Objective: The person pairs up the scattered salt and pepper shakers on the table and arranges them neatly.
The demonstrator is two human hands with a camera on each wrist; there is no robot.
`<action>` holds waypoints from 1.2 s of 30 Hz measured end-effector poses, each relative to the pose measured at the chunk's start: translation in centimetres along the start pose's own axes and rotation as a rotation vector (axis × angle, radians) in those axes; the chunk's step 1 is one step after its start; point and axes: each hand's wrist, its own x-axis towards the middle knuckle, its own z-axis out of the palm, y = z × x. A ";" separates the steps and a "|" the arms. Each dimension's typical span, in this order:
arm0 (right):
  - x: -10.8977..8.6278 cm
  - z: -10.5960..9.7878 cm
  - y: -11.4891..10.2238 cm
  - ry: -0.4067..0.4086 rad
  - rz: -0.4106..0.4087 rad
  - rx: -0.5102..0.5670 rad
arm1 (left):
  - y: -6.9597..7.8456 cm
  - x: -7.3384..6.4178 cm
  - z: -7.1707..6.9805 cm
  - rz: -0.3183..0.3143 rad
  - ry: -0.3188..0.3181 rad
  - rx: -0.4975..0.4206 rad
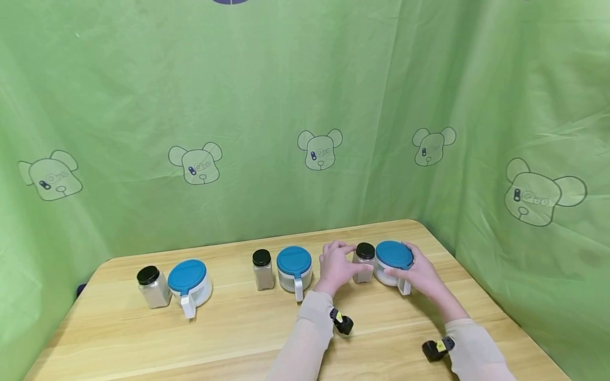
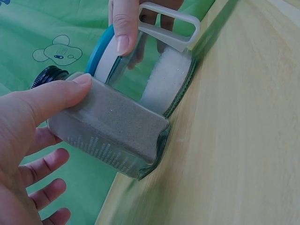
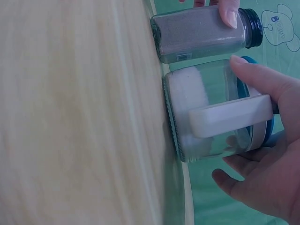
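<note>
My left hand is at a square glass spice jar with a black lid. In the left wrist view its thumb presses the jar's upper side, with the index finger behind and the others spread apart. Greyish powder fills this jar. Beside it, my right hand grips a round glass jar with a blue lid, thumb in front and fingers round the far side. White grains lie inside that jar, and its white handle faces the front. Both jars stand upright, side by side, on the wooden table.
Left of my left hand stand another blue-lidded jar and a black-lidded spice jar. A similar pair, a spice jar and a blue-lidded jar, is farther left. A green curtain hangs behind the wooden table.
</note>
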 end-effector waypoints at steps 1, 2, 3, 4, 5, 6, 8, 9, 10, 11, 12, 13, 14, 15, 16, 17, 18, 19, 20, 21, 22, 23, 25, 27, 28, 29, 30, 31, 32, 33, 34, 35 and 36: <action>0.0 0.0 0.0 -0.003 0.000 0.003 | 0.0 0.0 0.0 -0.001 0.000 0.001; 0.0 0.0 0.0 -0.004 -0.001 0.006 | 0.0 0.0 0.0 -0.001 0.000 -0.001; 0.0 0.0 0.0 -0.005 -0.002 0.009 | 0.1 0.0 0.0 -0.002 0.000 -0.004; -0.1 0.0 -0.1 -0.008 -0.002 0.011 | 0.1 0.0 0.0 -0.003 0.000 -0.006; -0.1 0.0 -0.1 -0.011 -0.004 0.013 | 0.1 0.0 0.0 -0.005 0.000 -0.008; -0.1 0.0 -0.1 -0.014 -0.006 0.014 | 0.1 0.0 0.0 -0.007 0.000 -0.008; -0.1 -0.1 -0.1 -0.017 -0.009 0.015 | 0.1 0.0 0.0 -0.011 -0.002 -0.016; -0.1 -0.1 -0.1 -0.021 -0.010 0.013 | 0.1 0.0 -0.1 -0.014 -0.003 -0.018; -0.1 -0.1 -0.1 -0.024 -0.012 0.009 | 0.2 -0.1 -0.1 -0.017 -0.004 -0.021; -0.2 -0.1 -0.2 -0.026 -0.014 0.005 | 0.2 -0.1 -0.1 -0.018 -0.004 -0.022; -0.2 -0.1 -0.2 -0.027 -0.015 0.000 | 0.2 -0.1 -0.1 -0.019 -0.005 -0.027; -0.1 -0.1 -0.2 -0.027 -0.015 -0.006 | 0.3 -0.1 -0.2 -0.020 -0.005 -0.033; -0.1 -0.1 -0.2 -0.026 -0.016 -0.014 | 0.3 -0.1 -0.2 -0.021 -0.005 -0.037; -0.2 -0.1 -0.3 -0.026 -0.016 -0.019 | 0.3 -0.1 -0.2 -0.022 -0.005 -0.040; -0.2 -0.1 -0.3 -0.027 -0.016 -0.025 | 0.4 -0.1 -0.2 -0.022 -0.005 -0.041; -0.2 -0.1 -0.4 -0.028 -0.016 -0.030 | 0.4 -0.2 -0.2 -0.022 -0.006 -0.040; -0.2 -0.1 -0.4 -0.029 -0.016 -0.033 | 0.5 -0.2 -0.2 -0.021 -0.008 -0.041; -0.2 -0.2 -0.4 -0.030 -0.017 -0.039 | 0.5 -0.2 -0.2 -0.021 -0.009 -0.041; -0.2 -0.2 -0.5 -0.032 -0.018 -0.042 | 0.5 -0.2 -0.2 -0.021 -0.009 -0.036; -0.2 -0.2 -0.5 -0.034 -0.018 -0.042 | 0.5 -0.2 -0.2 -0.020 -0.010 -0.033; -0.2 -0.2 -0.6 -0.036 -0.020 -0.043 | 0.5 -0.2 -0.2 -0.020 -0.011 -0.031; -0.2 -0.2 -0.6 -0.037 -0.020 -0.042 | 0.4 -0.2 -0.2 -0.020 -0.011 -0.032; -0.2 -0.1 -0.6 -0.038 -0.021 -0.039 | 0.4 -0.2 -0.2 -0.020 -0.011 -0.032; -0.2 0.0 -0.6 -0.040 -0.020 -0.031 | 0.3 -0.2 -0.1 -0.019 -0.011 -0.035; -0.2 0.0 -0.6 -0.041 -0.020 -0.028 | 0.3 -0.2 -0.1 -0.018 -0.010 -0.037; -0.2 0.0 -0.6 -0.043 -0.020 -0.028 | 0.2 -0.2 -0.1 -0.017 -0.008 -0.039; -0.2 0.0 -0.6 -0.045 -0.020 -0.024 | 0.2 -0.1 -0.1 -0.015 -0.007 -0.038; -0.2 0.0 -0.6 -0.047 -0.021 -0.020 | 0.2 -0.1 -0.1 -0.014 -0.006 -0.039; -0.2 0.0 -0.7 -0.048 -0.022 -0.019 | 0.2 -0.1 -0.1 -0.013 -0.005 -0.038; -0.3 -0.1 -0.7 -0.050 -0.024 -0.016 | 0.3 -0.2 -0.1 -0.013 -0.006 -0.033; -0.3 -0.1 -0.7 -0.051 -0.027 -0.012 | 0.3 -0.2 -0.1 -0.014 -0.007 -0.026; -0.4 -0.1 -0.8 -0.054 -0.030 -0.009 | 0.3 -0.2 -0.2 -0.014 -0.010 -0.017; -0.4 -0.1 -0.8 -0.056 -0.033 -0.005 | 0.4 -0.2 -0.3 -0.014 -0.012 -0.008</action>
